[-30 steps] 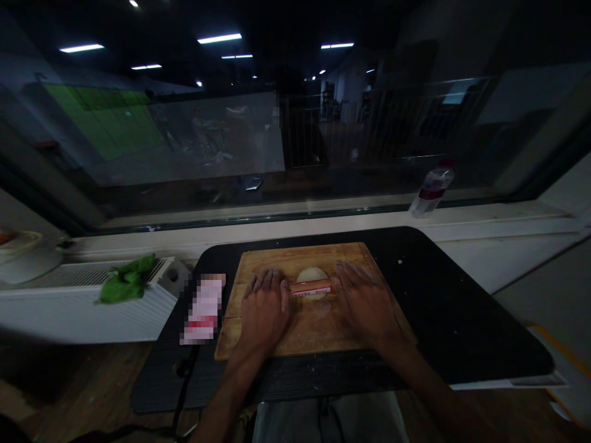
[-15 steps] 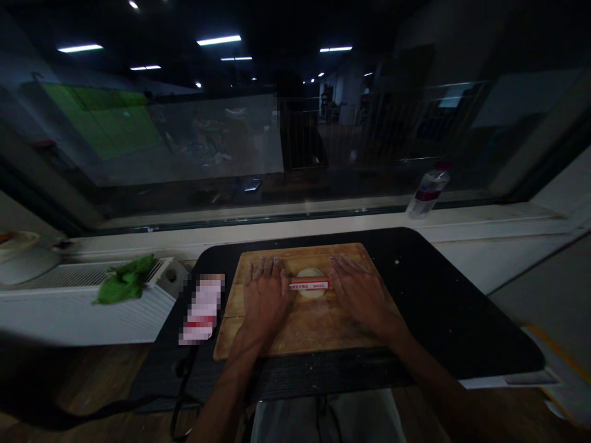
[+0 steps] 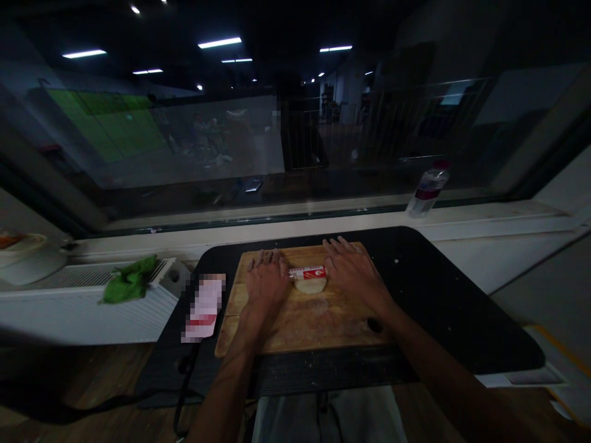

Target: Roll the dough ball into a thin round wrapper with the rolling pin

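A wooden cutting board (image 3: 318, 323) lies on a black table (image 3: 443, 301). On it sits a flat round of pale dough (image 3: 310, 283). A rolling pin with a red and white label (image 3: 307, 272) lies across the far part of the dough. My left hand (image 3: 265, 280) rests flat on the pin's left end, fingers stretched out. My right hand (image 3: 351, 267) lies flat on its right end, fingers also extended. Both palms press down on the pin.
A red and white packet (image 3: 203, 307) lies left of the board. A green cloth (image 3: 129, 280) sits on a white radiator at left, near a pale bowl (image 3: 21, 255). A plastic water bottle (image 3: 427, 187) stands on the window sill. A cable hangs off the table's front left.
Both hands have pushed the rolling pin away from me, from the near side of the dough to its far part.
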`<state>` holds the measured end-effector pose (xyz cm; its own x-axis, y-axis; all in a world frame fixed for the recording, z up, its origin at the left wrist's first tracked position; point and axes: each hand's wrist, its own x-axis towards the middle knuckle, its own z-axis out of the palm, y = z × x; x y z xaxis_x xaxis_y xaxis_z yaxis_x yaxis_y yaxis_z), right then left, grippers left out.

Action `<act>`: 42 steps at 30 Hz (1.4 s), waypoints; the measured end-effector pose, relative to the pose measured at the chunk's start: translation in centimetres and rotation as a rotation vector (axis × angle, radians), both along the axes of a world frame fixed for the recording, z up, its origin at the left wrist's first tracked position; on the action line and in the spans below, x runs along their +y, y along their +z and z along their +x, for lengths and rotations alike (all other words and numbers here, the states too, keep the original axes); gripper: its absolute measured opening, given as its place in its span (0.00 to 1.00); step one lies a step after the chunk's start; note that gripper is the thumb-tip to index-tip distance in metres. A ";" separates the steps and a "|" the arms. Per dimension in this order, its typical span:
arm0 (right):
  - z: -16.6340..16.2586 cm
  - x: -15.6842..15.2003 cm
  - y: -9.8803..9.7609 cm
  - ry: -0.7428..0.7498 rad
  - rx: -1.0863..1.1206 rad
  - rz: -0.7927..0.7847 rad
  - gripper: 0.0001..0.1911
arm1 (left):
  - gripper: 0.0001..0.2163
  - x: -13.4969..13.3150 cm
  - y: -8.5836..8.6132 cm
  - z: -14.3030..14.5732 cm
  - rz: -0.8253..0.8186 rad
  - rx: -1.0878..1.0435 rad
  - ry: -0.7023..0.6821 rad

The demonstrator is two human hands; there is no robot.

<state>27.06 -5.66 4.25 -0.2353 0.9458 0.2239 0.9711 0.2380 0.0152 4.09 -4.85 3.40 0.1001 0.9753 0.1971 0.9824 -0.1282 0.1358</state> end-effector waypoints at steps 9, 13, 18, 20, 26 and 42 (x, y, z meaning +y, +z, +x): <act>0.4 2.2 -1.2 -0.054 0.055 -0.004 0.33 | 0.26 1.2 0.2 -0.1 -0.040 0.019 -0.024; 0.6 2.9 -1.5 -0.079 0.063 -0.009 0.33 | 0.27 2.2 0.0 -0.1 -0.039 -0.009 0.000; 0.5 3.1 -1.0 -0.087 0.078 -0.050 0.33 | 0.27 3.5 0.0 -0.1 -0.050 -0.009 0.011; 0.4 3.3 -0.9 -0.104 0.084 -0.068 0.33 | 0.27 3.8 0.1 0.0 -0.056 -0.004 0.018; 0.1 4.2 -0.7 -0.124 0.101 -0.102 0.34 | 0.30 5.0 -0.1 0.1 -0.086 -0.014 0.045; 0.3 4.9 -0.7 -0.136 0.092 -0.139 0.35 | 0.30 6.3 0.1 0.2 -0.161 0.010 0.019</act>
